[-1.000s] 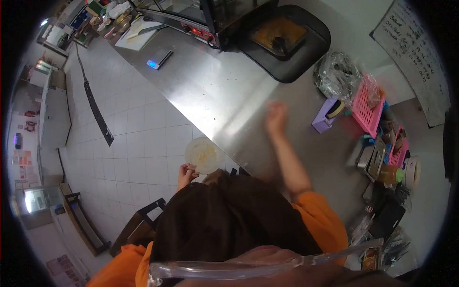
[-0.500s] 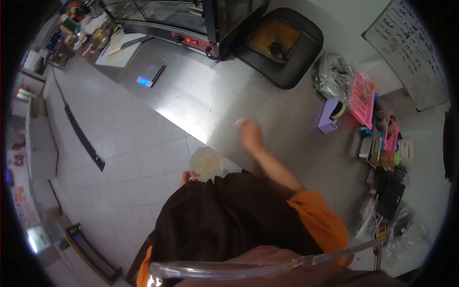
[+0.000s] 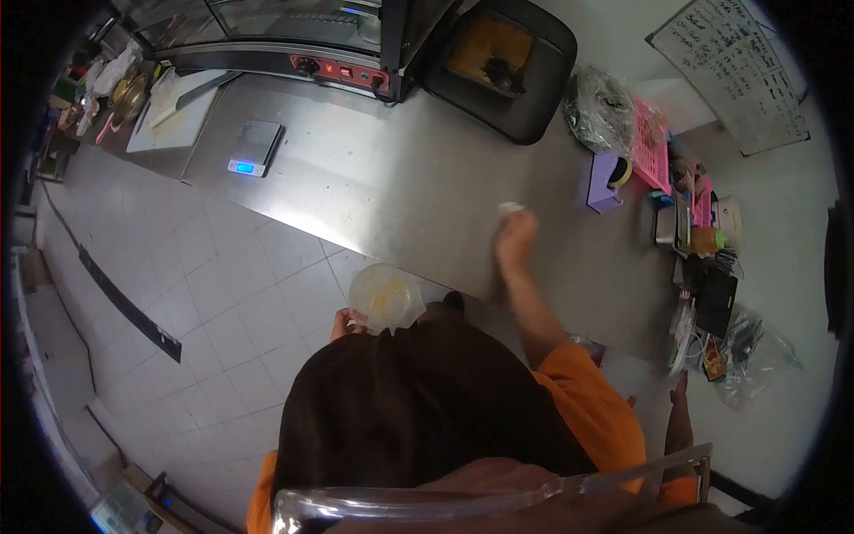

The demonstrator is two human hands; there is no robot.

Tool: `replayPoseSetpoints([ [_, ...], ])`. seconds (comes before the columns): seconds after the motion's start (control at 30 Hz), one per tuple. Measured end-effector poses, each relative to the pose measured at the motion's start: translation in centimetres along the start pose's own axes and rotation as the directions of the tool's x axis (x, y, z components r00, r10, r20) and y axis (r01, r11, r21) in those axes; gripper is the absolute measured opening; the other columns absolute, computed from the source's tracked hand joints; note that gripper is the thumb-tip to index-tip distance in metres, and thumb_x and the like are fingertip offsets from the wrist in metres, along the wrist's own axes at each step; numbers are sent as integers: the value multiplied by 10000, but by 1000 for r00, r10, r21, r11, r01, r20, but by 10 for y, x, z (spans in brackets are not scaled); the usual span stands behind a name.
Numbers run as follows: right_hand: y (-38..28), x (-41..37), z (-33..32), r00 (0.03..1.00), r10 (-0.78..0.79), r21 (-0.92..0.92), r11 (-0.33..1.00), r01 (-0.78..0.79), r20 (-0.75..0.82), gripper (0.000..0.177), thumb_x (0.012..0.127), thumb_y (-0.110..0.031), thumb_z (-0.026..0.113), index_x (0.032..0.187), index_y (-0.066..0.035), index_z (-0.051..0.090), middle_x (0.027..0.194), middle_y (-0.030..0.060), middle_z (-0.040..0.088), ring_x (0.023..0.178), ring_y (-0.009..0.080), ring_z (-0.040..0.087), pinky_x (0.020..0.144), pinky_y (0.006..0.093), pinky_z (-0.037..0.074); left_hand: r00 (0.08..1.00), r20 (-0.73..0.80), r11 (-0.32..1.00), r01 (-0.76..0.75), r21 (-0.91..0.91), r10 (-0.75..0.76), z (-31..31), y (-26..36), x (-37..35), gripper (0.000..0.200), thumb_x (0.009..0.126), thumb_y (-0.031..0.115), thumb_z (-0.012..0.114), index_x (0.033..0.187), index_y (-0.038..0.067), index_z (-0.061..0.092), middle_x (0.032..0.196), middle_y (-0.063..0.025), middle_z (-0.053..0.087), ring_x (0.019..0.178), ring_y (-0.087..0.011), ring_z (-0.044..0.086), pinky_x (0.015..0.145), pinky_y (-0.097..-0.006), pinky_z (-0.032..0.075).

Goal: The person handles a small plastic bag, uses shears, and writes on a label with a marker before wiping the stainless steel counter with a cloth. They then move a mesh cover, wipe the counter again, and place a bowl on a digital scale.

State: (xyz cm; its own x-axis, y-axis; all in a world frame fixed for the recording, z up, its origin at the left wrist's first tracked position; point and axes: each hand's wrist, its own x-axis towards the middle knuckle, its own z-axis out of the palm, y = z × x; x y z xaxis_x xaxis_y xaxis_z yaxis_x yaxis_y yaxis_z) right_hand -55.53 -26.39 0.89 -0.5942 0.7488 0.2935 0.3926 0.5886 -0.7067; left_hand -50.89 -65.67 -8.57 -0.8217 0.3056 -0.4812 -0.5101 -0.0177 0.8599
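My right hand (image 3: 516, 242), slightly blurred, is closed low over the steel counter (image 3: 427, 191). A small white cloth or tissue (image 3: 510, 208) pokes out past its fingers. Beside the counter's front edge, my left hand (image 3: 343, 322) grips the rim of a round, see-through plastic bowl (image 3: 363, 283), whose inside shows yellowish bits. The bowl is tilted so that I look into it, with the tiled floor beneath. Dark specks dot the steel left of my right hand.
A digital scale (image 3: 257, 147) with a lit display and a cutting board (image 3: 182, 129) with a knife stand left. A glass display warmer (image 3: 267, 53) and black tray (image 3: 547, 84) line the back. On the right are a purple tape dispenser (image 3: 601, 182), pink basket (image 3: 652, 156) and another person's arm (image 3: 679, 423).
My right hand has swept to the right across the counter with the white cloth. My left hand still holds the bowl by the edge. The view has shifted, and another person's arm now shows lower right.
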Motion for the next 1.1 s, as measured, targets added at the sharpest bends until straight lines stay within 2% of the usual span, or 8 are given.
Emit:
replayPoseSetpoints([
  [0.23,-61,-136,24,646,-306,488,865,-118,699,87,759,-66,542,823,-40,594,831,146,587,803,305,546,740,382,420,993,8,991,-114,-64,114,-11,-6,7,334,771,52,569,1034,42,364,998,-78,517,769,-144,562,691,-283,467],
  [0.27,-43,-115,11,855,-331,258,935,242,398,101,759,-64,531,844,-33,577,869,148,558,817,300,530,739,376,419,990,22,990,-140,-28,140,-13,-5,5,335,774,62,575,1033,39,363,1001,-80,518,774,-147,564,699,-283,468],
  [0.33,-33,-61,-27,998,19,84,996,-14,-63,136,799,-36,436,892,23,517,852,165,508,785,298,511,715,363,414,967,62,966,-252,67,248,-27,-30,12,337,780,72,583,1030,33,361,1004,-85,521,793,-155,569,712,-289,468],
  [0.57,-64,-164,70,747,209,-105,977,-184,632,147,800,-149,511,870,-44,586,840,132,563,903,280,496,847,430,330,974,-73,976,-213,43,216,-25,-17,12,352,781,74,590,1040,34,355,1004,-86,525,813,-162,571,717,-295,472],
  [0.63,-81,-146,58,636,-148,166,986,30,758,141,776,-135,535,878,-55,590,882,124,556,916,285,487,870,439,300,959,-170,974,-220,56,227,-25,-18,14,357,781,73,591,1044,35,353,1004,-86,526,817,-164,571,717,-296,474],
  [0.67,-86,-134,52,550,-323,314,943,115,770,143,765,-128,547,882,-60,592,903,120,553,923,287,483,881,444,285,942,-223,968,-237,82,249,-27,-20,15,360,781,73,592,1046,36,352,1004,-86,526,819,-164,572,716,-297,474],
  [0.77,-49,-19,63,980,-199,43,979,199,7,149,778,-6,428,846,-19,560,908,130,515,903,290,475,837,424,294,922,-316,974,-214,68,225,-24,-14,12,367,780,71,594,1052,38,350,1003,-85,527,824,-166,572,716,-299,476],
  [1.1,-56,71,123,853,-418,71,906,418,312,329,677,34,505,946,-105,635,911,102,527,908,275,494,805,388,350,962,-242,988,106,-108,-130,-7,50,11,373,771,-9,503,1096,47,327,1055,-124,496,742,-199,588,659,-307,505],
])
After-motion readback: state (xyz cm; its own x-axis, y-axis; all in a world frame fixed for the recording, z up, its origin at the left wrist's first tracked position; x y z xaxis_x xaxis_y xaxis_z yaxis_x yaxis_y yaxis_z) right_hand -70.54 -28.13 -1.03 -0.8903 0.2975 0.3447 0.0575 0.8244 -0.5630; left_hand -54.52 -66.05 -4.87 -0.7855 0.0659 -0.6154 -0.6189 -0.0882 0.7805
